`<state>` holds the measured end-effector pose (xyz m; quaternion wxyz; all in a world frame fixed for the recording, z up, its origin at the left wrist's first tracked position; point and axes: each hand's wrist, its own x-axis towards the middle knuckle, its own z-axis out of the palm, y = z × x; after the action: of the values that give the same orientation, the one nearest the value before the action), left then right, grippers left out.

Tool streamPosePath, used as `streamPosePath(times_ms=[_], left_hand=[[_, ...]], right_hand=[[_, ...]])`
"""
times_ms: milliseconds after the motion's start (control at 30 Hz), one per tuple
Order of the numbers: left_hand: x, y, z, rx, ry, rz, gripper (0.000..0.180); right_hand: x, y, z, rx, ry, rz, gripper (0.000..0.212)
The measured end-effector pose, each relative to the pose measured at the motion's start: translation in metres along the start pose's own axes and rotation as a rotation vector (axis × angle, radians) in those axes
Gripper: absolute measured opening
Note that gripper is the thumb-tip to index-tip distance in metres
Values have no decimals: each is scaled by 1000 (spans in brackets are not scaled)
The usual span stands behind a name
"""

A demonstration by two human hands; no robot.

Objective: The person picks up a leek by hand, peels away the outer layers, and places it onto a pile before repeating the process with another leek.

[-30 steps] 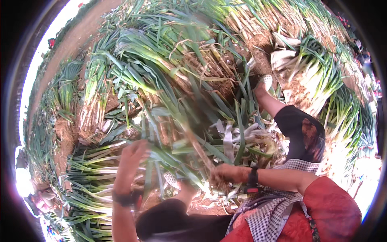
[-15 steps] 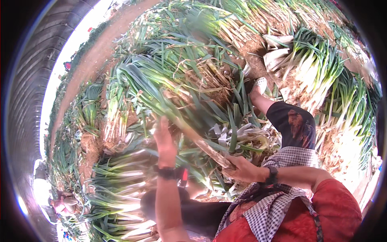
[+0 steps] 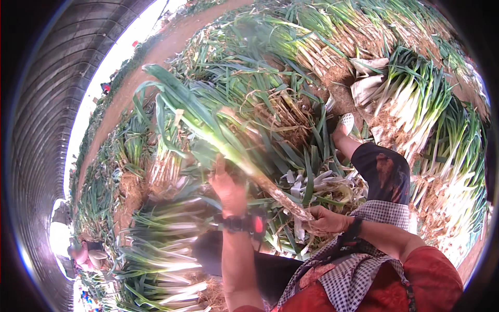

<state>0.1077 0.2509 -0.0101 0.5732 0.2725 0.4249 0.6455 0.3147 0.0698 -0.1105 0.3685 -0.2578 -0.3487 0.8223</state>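
Observation:
A long leek (image 3: pixel 253 170) slants across the middle of the view, its green leaves up at the far left and its dirt-streaked root end toward me. Around that root end my right hand (image 3: pixel 327 220) is closed. My left hand (image 3: pixel 230 191) is just left of the stalk, with one finger pointing up toward the leaves. Motion smears its fingers, and whether they touch the leek is unclear. Beside my left forearm lies a row of pale-stemmed leeks (image 3: pixel 166 250). Peeled outer leaves (image 3: pixel 338 188) are heaped under the stalk, in front of my right hand.
Rooted leeks in bundles (image 3: pixel 416 106) spread to the right and across the far side. A pale crumpled sheet (image 3: pixel 368 86) lies near my foot (image 3: pixel 344 125). A dirt strip (image 3: pixel 150 73) curves along the left, and a person (image 3: pixel 86 255) is at the far left.
The leek's leafy end has swung up and away, spreading its leaves. My left hand stays beside the stalk, and my right hand keeps its hold. The whole view has shifted slightly.

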Motion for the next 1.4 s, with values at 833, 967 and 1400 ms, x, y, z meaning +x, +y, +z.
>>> streamPosePath(times_ms=[833,967,1400], left_hand=[[7,-2,27,-313,-187,-61,31],[20,-12,15,-264,-105,39,37],[-5,-63,-8,600,-645,-75,30]], right_hand=[[-1,-16,9,-312,9,36,12],[10,0,15,-704,332,-414,16],[13,-36,2,-1102,635,-400,18]])
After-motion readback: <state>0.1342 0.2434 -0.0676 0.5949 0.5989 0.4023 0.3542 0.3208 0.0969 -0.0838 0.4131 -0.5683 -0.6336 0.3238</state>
